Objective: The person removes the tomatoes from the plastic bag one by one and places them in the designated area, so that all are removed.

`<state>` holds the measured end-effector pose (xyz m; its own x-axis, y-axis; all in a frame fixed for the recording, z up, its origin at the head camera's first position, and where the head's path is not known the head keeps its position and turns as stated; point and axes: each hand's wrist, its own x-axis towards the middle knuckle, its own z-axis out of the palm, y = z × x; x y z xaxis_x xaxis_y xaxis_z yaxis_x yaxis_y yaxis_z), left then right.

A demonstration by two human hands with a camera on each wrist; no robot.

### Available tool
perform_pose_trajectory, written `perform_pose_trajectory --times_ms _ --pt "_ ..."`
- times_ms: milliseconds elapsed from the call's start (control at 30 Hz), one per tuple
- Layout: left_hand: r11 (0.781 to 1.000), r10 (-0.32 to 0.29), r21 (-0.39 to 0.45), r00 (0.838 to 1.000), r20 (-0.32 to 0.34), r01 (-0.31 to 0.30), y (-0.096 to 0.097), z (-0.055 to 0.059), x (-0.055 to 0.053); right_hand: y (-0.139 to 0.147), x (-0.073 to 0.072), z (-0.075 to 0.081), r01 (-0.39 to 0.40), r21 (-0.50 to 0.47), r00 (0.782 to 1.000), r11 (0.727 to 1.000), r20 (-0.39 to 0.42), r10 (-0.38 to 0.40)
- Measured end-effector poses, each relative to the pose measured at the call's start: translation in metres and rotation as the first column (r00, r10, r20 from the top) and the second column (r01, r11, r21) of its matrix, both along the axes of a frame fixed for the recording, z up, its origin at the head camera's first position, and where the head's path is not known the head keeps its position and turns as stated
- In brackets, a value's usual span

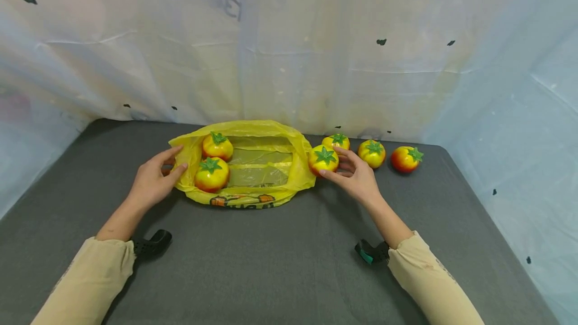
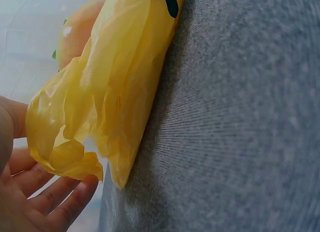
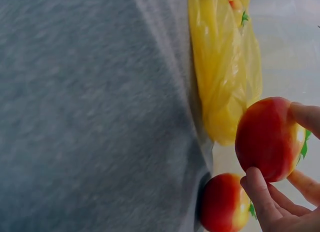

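A yellow plastic bag [image 1: 245,199] lies on the dark table with its mouth spread open. Inside its left end sit two red-and-yellow tomatoes with green leafy tops, one tomato [image 1: 218,145] behind the other tomato [image 1: 211,175]. My left hand [image 1: 155,177] holds the bag's left edge between thumb and fingers; crumpled plastic [image 2: 75,157] shows there in the left wrist view. Just beside the bag's right rim, my right hand [image 1: 354,174] grips another tomato [image 3: 267,139] by its sides, raised off the table.
Along the table's back right stand three more tomatoes: one tomato [image 1: 336,140] partly behind the held one, a middle tomato [image 1: 372,153] and a rightmost tomato [image 1: 405,159]. Pale plastic sheeting [image 1: 289,54] rises behind the grey-black table [image 1: 271,265].
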<state>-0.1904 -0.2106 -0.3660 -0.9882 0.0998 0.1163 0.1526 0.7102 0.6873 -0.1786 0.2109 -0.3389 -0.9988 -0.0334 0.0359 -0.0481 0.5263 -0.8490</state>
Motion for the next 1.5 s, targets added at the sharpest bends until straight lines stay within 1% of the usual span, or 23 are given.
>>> perform_pose_trajectory --times_ms 167,300,533,767,1033,1267,1500 --pt "1.0 0.0 -0.017 1.0 -0.015 -0.001 0.001 0.001 0.001 0.006 0.003 -0.003 0.022 0.015 0.999 1.0 0.025 -0.022" --pt "1.0 0.0 -0.025 1.0 -0.013 0.0 0.002 0.001 0.002 0.011 0.004 -0.006 0.031 0.05 0.999 0.998 0.041 -0.033" --pt "1.0 0.009 -0.025 1.0 -0.024 -0.01 0.003 0.0 0.002 0.02 0.008 -0.011 0.026 0.115 0.999 0.993 0.038 -0.03" --pt "1.0 0.007 -0.018 1.0 -0.015 -0.008 0.001 0.0 0.003 0.026 0.012 -0.017 0.009 0.155 0.997 0.988 0.071 -0.02" --pt "1.0 0.002 -0.02 0.999 -0.036 -0.003 0.001 -0.001 0.002 0.033 0.014 -0.02 -0.01 0.144 0.995 0.99 0.099 -0.005" --pt "1.0 0.004 -0.027 1.0 -0.025 -0.004 0.003 0.001 0.001 0.036 0.015 -0.02 -0.03 0.135 0.99 0.99 0.138 0.011" --pt "1.0 -0.001 -0.028 1.0 -0.015 0.001 0.003 0.003 0.001 0.039 0.016 -0.011 -0.044 0.132 0.995 0.99 0.099 0.031"
